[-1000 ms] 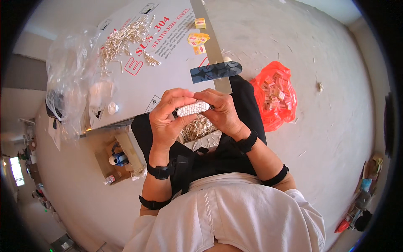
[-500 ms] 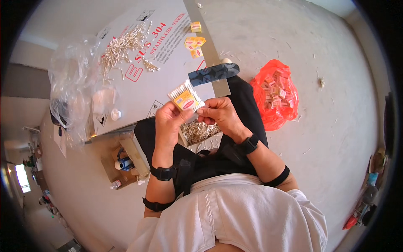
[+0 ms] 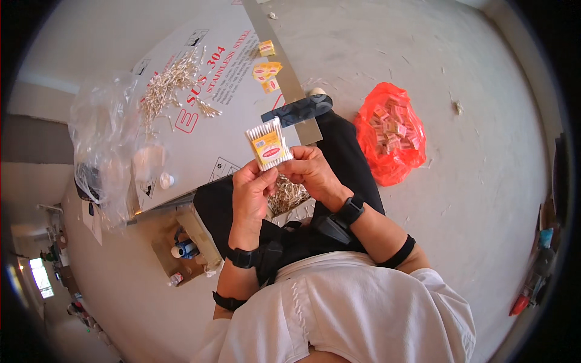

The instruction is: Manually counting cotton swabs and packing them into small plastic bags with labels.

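A bundle of white cotton swabs in a yellow paper band (image 3: pixel 268 147) is held up in front of me, its swab tips fanned along the top. The fingers of my left hand (image 3: pixel 249 192) pinch its lower left side. My right hand (image 3: pixel 315 173) grips the lower right corner, thumb near the bottom tips. Below the hands, a box of loose cotton swabs (image 3: pixel 287 197) sits between my legs, partly covered by my wrists. On the table beyond lie several yellow paper bands (image 3: pixel 267 71) and a loose heap of swabs (image 3: pixel 166 88).
A red plastic bag (image 3: pixel 379 169) of packed bundles stands on the floor at right. The printed table sheet (image 3: pixel 209 130) carries a clear plastic bag (image 3: pixel 103 127) and a small white cup (image 3: pixel 166 180) at left. A cardboard box (image 3: pixel 204 233) with a blue-and-white object lies below the table.
The bundle has turned more upright and faces me squarely. My left hand has slid lower, down to its bottom edge. The whole view has shifted slightly.
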{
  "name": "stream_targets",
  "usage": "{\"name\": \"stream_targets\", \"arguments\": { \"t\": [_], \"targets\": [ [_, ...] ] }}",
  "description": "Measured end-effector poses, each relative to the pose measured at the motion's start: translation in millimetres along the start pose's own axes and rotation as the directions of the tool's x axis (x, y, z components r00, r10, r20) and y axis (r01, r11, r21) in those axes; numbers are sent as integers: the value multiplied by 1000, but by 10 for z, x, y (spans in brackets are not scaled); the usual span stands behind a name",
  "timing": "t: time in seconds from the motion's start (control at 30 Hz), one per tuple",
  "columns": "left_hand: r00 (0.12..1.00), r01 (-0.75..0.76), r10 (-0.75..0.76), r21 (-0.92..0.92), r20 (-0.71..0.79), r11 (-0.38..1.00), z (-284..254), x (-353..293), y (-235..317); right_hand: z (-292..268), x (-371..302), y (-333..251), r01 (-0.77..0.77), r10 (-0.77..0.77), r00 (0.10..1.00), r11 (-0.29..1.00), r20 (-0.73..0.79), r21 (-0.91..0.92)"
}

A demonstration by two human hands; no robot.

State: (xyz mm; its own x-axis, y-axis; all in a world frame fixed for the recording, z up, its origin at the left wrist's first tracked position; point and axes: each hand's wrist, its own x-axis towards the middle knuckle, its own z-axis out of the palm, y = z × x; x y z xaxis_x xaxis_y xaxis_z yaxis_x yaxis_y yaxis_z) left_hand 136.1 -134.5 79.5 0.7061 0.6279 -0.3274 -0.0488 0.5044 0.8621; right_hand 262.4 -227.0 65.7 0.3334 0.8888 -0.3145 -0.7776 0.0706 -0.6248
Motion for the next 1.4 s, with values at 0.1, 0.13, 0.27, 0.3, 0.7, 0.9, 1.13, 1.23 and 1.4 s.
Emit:
{"name": "stream_targets", "arguments": {
  "t": [0.1, 0.13, 0.27, 0.3, 0.7, 0.9, 1.13, 1.23, 1.4],
  "targets": [
    [1000, 8, -8, 6, 1, 1000, 51, -15, 27, -72, 8, 13, -13, 13, 1000, 1000, 22, 4],
    [1000, 7, -6, 7, -7, 1000, 77, -23, 39, -109, 6, 19, -8, 8, 1000, 1000, 15, 8],
    [998, 61, -61, -43, -3, 997, 72, -18, 2, -273, -27, -21, -22, 22, 1000, 999, 5, -30],
    [997, 79, -78, -44, 25, 996, 33, -1, -3, -351, -47, -61, -43, 42, 999, 998, -19, -56],
    [984, 50, -102, 314, 149, 948, 296, 136, -188, -457, -111, 1, 206, -193, 963, 977, -188, 53],
    [995, 61, -84, 332, 56, 941, 200, 222, -154, -1476, -152, -430, 212, -63, 781, 962, -621, 169],
    [996, 93, -93, 342, -17, 935, -66, 283, -230, -3032, 140, -493, 214, 183, 776, 824, -604, 524],
    [993, 121, -116, 354, -35, 927, -103, 347, -226, -3355, 29, -487, 140, 60, 906, 892, -418, 430],
    [968, 51, 44, 368, -246, 928, -821, 200, 76, -2672, 288, -609, 218, -242, 795, 970, -556, -110]
  ]
}}
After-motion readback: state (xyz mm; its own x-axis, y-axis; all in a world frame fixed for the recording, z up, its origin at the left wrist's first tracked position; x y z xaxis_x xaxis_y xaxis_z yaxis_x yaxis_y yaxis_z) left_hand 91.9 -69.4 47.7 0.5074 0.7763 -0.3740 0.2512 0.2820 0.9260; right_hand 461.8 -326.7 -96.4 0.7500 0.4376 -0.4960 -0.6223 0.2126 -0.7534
